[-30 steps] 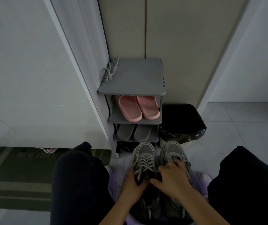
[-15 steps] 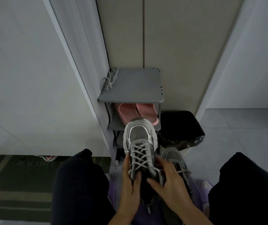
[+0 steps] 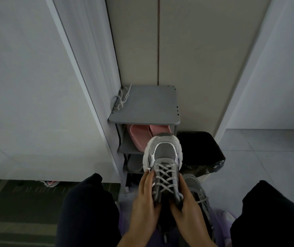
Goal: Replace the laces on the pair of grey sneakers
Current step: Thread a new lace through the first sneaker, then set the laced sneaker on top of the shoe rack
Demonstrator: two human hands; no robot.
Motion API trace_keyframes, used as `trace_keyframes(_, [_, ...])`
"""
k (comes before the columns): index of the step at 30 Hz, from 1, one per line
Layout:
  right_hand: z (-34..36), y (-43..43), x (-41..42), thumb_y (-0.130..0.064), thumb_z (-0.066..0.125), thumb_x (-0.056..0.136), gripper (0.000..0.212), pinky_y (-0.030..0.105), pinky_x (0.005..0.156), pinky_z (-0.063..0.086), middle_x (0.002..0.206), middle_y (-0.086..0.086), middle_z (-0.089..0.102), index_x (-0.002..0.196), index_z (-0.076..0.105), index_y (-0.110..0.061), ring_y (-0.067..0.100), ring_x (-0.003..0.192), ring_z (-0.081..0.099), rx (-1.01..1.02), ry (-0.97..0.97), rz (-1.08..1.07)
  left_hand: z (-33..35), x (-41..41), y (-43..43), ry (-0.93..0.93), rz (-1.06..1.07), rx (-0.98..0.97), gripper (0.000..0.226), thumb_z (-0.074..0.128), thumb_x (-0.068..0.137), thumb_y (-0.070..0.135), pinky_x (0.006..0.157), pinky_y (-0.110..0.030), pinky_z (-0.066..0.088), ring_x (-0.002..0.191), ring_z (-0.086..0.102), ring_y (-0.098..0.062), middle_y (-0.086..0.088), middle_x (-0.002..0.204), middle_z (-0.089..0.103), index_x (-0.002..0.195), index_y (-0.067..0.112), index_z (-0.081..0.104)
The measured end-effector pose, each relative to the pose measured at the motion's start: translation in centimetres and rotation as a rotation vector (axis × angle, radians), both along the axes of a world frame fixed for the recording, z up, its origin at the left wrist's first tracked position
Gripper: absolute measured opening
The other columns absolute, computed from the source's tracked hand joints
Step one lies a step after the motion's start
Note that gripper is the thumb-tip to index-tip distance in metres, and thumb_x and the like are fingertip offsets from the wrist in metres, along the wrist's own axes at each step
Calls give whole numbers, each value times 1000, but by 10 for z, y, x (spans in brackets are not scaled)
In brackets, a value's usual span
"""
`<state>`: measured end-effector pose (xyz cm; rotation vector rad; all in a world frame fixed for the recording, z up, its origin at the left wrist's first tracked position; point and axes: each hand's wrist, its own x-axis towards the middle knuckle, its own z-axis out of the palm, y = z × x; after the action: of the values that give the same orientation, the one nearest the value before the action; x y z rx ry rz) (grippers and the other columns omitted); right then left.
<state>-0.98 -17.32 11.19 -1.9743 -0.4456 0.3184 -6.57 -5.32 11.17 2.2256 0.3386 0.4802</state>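
Head view: a person holds one laced grey sneaker (image 3: pixel 164 157) up in front of a grey shoe rack (image 3: pixel 148 104), the left hand (image 3: pixel 144 198) and right hand (image 3: pixel 187 207) each curled round a side. The raised toe hides part of the rack's shelves. A black-lined bin (image 3: pixel 203 150) stands just right of the rack. I count two sneakers, the second sneaker (image 3: pixel 196 189) on the floor by the right hand, two pink slippers (image 3: pixel 139 138), and one bunch of loose laces (image 3: pixel 123 97) on the rack's top.

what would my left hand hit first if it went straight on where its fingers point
The left hand points forward along the left side of the held grey sneaker; first in line looks like the shoe rack, near its pink slippers. Depth is unclear.
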Motion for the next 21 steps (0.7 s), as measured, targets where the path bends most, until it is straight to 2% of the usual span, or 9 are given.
trace_keyframes(2, [2,2,5,-30,65,75,79,3,95,32,129,-31,37,137,17,-43,-13,121,40,12,38,-8,5,0,2,14,-15,66,73,58,84,24,88,7,25,129,43,-6,10,151,24,134,52,12])
trace_keyframes(5, [10,2,6,-26,67,76,79,-3,79,36,112,-40,40,134,17,-45,-22,103,47,-21,9,-16,11,0,5,34,16,173,61,51,78,43,86,-2,35,114,57,-7,5,142,46,135,37,30])
trace_keyframes(7, [15,-1,2,-24,65,82,75,6,81,43,108,-37,49,134,19,-51,-23,95,50,-64,-35,-35,8,0,6,18,36,211,58,51,78,46,86,-5,39,115,53,-4,5,134,54,133,31,40])
trace_keyframes(9, [22,-3,0,-32,59,87,66,17,89,45,117,-23,58,139,22,-46,-9,100,55,-128,-83,-71,8,1,4,-8,57,188,57,49,80,56,90,-7,42,118,47,-1,8,129,56,130,29,47])
trace_keyframes(12, [24,-5,2,-41,48,91,60,19,87,43,126,-9,59,144,21,-37,6,110,57,-243,-178,-59,5,3,1,-16,96,19,72,34,72,81,95,-8,38,118,44,6,16,128,50,127,36,48])
trace_keyframes(14, [26,-4,1,-60,39,87,66,19,87,43,131,-9,57,145,22,-34,7,113,57,-276,-244,-45,3,4,-1,-42,106,-56,64,40,70,79,95,-8,41,116,43,11,21,126,45,127,50,42])
trace_keyframes(16, [25,-4,1,-82,18,74,84,23,88,46,132,-9,57,143,22,-34,10,114,57,-260,-268,-28,3,4,-2,-56,100,-96,59,46,74,64,92,-3,38,118,42,11,22,128,43,130,56,30])
trace_keyframes(19, [23,-3,6,-88,12,68,83,24,92,45,135,-9,53,137,14,-42,9,116,53,-182,-238,-10,7,6,0,-77,103,-124,57,47,77,56,95,-3,36,121,42,9,20,131,42,130,59,27])
trace_keyframes(21, [27,-2,10,-89,10,67,80,19,94,39,138,-11,49,134,13,-46,5,117,48,-142,-244,1,14,9,2,-110,119,-116,55,46,77,55,95,-2,35,121,42,9,23,130,41,129,59,28])
